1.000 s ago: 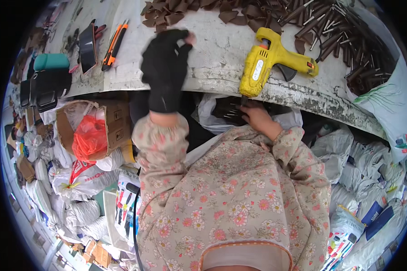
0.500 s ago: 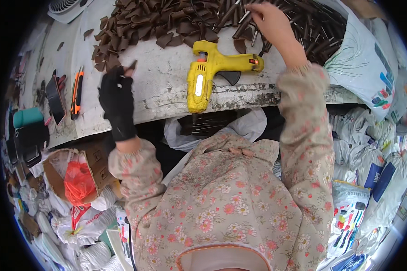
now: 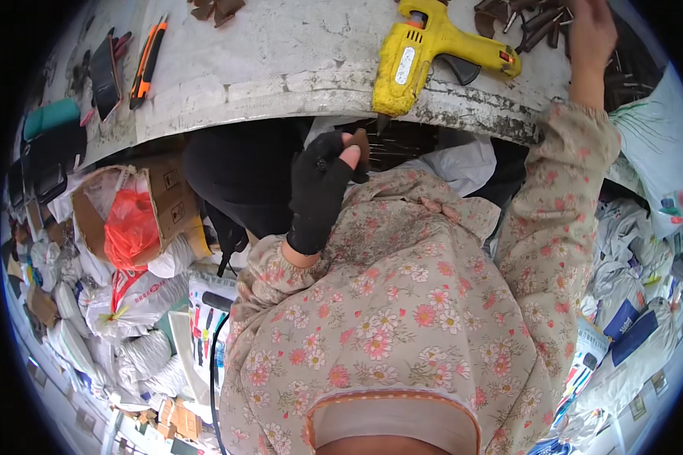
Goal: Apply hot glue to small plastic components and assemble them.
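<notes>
My left hand point(image 3: 319, 186), in a black glove that leaves the fingertips bare, is held in front of my body below the table edge. Its thumb and finger pinch a small brown curved piece point(image 3: 362, 144). My right hand point(image 3: 590, 42) reaches to the far right, over a heap of brown tubes with silvery ends point(image 3: 542, 29). Its fingertips run out at the top edge, so what they hold is hidden. Between the hands, a yellow glue gun point(image 3: 406, 64) lies on the table, nozzle over the near edge. More brown curved pieces point(image 3: 218, 10) show at the top.
An orange and black cutter knife point(image 3: 149, 64) and a dark phone-like slab point(image 3: 105, 76) lie on the left of the worn white table point(image 3: 281, 53). A cardboard box with a red bag point(image 3: 133, 227) stands below left. White plastic bags point(image 3: 637, 243) crowd the right.
My left hand has come from the table's left side to my body with the brown piece. The view has shifted, leaving most of the brown pile outside it. My right hand stays by the tubes.
</notes>
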Tool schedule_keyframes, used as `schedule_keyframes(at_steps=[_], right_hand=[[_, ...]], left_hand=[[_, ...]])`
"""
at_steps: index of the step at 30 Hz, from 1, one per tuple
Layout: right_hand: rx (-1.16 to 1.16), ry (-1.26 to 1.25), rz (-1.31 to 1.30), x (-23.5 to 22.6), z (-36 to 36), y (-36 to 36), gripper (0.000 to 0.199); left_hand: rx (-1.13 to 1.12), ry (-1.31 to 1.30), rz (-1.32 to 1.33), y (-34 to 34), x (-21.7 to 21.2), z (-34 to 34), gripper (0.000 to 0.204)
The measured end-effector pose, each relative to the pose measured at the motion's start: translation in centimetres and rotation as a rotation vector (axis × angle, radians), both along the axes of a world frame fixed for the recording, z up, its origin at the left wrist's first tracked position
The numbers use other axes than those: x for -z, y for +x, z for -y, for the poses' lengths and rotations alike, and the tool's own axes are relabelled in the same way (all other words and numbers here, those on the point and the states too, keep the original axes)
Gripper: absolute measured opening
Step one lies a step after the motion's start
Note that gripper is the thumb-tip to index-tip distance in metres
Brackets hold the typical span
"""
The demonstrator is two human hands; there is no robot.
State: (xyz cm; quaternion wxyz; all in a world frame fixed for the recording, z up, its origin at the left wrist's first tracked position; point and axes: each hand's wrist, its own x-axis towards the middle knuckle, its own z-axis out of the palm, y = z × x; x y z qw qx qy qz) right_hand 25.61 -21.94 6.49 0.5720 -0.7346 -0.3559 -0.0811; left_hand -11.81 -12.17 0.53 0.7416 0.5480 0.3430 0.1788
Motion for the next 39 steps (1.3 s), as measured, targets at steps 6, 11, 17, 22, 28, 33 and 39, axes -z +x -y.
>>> schedule_keyframes(at_steps=[6, 11, 17, 22, 28, 33, 39], right_hand=[[-0.051, 0.349, -0.075, 1.8, 1.5, -6.3, 0.026], [-0.140, 0.309, -0.104, 6.4, 3.7, -11.6, 0.036], [-0.045, 0.017, -0.278, 5.9, 5.3, -12.5, 0.037], [-0.048, -0.625, 0.286, 3.5, 2.5, -14.2, 0.055], [0.031, -0.884, 0.332, 4.1, 1.5, -14.1, 0.067], [-0.122, -0.777, 0.283, 4.1, 2.0, -12.7, 0.058], [-0.081, -0.793, 0.320, 3.7, 1.6, -13.3, 0.054]], left_hand=[[0.016, -0.094, -0.023, -0.5, 0.5, 1.2, 0.020], [0.036, -0.067, -0.028, -0.5, 0.5, 1.3, 0.020], [0.060, -0.067, 0.012, 0.1, 0.3, 1.2, 0.021], [0.038, -0.055, -0.016, 0.5, -0.1, 1.3, 0.021], [0.085, -0.008, -0.018, 0.9, -0.7, 1.0, 0.019], [0.080, -0.014, -0.023, 0.8, -0.8, 1.1, 0.018], [0.047, -0.063, 0.013, 0.7, -0.3, 1.1, 0.018]])
